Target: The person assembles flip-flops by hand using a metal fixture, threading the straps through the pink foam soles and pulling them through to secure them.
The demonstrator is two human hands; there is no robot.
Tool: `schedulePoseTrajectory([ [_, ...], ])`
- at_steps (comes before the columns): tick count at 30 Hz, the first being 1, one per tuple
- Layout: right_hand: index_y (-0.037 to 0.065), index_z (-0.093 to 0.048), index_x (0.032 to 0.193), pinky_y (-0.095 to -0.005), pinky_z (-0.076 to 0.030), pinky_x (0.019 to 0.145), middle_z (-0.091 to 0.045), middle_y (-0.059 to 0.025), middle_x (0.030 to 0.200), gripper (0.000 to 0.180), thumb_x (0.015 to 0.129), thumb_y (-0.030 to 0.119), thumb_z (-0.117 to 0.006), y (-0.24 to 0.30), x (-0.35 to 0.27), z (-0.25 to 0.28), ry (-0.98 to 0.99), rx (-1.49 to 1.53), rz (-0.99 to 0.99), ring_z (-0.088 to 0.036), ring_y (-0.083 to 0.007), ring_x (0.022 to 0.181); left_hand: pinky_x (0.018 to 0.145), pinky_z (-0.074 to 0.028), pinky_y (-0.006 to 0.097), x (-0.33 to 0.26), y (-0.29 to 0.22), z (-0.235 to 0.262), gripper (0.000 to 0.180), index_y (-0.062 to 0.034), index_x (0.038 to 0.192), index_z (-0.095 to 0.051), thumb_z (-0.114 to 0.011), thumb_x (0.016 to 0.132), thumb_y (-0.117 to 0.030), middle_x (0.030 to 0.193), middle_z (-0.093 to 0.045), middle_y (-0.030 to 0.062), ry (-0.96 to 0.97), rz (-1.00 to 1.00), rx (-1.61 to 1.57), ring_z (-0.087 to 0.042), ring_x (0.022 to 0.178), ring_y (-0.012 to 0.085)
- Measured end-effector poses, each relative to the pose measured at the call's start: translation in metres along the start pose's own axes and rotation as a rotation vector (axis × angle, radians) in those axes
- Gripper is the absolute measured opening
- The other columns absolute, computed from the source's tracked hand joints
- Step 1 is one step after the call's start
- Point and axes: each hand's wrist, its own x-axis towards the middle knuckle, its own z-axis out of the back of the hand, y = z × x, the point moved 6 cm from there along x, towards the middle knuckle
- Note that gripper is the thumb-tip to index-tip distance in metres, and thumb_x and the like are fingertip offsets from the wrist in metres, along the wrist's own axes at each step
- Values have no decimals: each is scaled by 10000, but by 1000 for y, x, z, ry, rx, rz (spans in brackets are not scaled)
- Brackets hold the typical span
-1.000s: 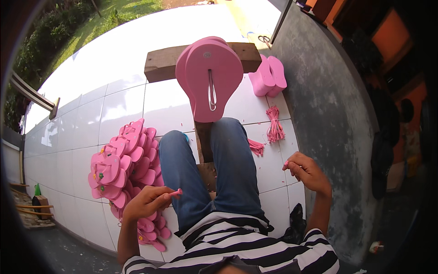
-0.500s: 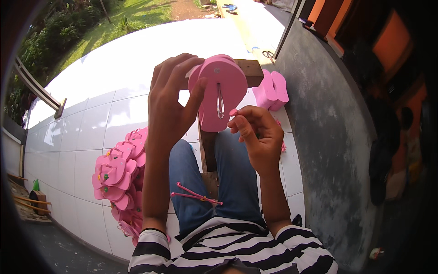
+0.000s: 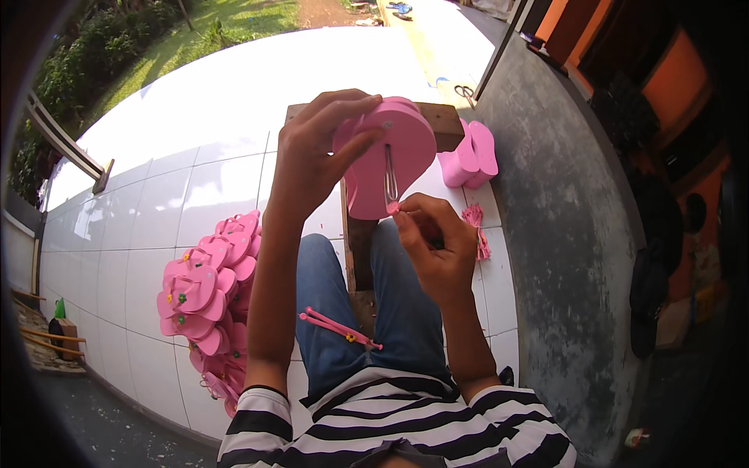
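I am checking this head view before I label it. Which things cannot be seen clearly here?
- Pink sole: its left edge is hidden under the left hand.
- What the right hand pinches at the metal tool: too small, covered by fingertips.
- Pile of pink sandals: its right side is hidden behind the left forearm.
- Wooden stand: mostly covered by the sole and the hands.
- Right rim: too dark to tell.

Left hand grips pink sole; right hand pinches strap tip.
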Motion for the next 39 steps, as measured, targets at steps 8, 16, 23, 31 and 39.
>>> schedulePoseTrajectory([
  [8, 11, -677, 1033, -263, -476, 581, -715, -77, 851, 145, 930, 112, -668, 6, 31, 3, 113, -42, -94, -599, -104, 636, 798, -570, 332, -2, -17, 2, 319, -55, 1131, -708, -758, 819, -97, 1099, -698, 102, -27, 1, 71, -670, 975, 238],
  [16, 44, -705, 982, -325, -539, 629, -681, -79, 818, 140, 856, 99, -726, 30, 33, 16, 52, -430, 308, -659, -160, 700, 768, -550, 362, -9, -50, 1, 255, -48, 1074, -690, -749, 829, -85, 1083, -706, 114, -61, -36, 351, -686, 925, 250],
  [23, 57, -627, 1176, -331, -533, 792, -643, -107, 1043, 407, 827, 201, -780, 14, 39, 28, -107, -257, 395, -652, -235, 899, 786, -528, 351, -33, -31, 0, 298, -23, 1119, -635, -745, 854, -104, 963, -722, 130, -33, 110, -76, -704, 898, 242],
  [31, 51, -580, 1216, -347, -503, 874, -634, -82, 1098, 539, 781, 238, -837, -10, 56, 4, 231, 241, 24, -618, -186, 1016, 829, -468, 300, -51, -25, -36, 246, -22, 1176, -544, -521, 1032, -221, 1007, -605, 86, -173, 321, -414, -585, 943, 168],
  [39, 55, -595, 1168, -325, -492, 887, -574, -57, 1065, 502, 753, 173, -852, 2, 20, -1, 71, 145, -17, -589, -171, 1020, 815, -457, 220, -76, -38, -34, 263, 9, 1212, -550, -531, 1040, -190, 1017, -613, 41, -301, 441, -716, -565, 943, 79],
])
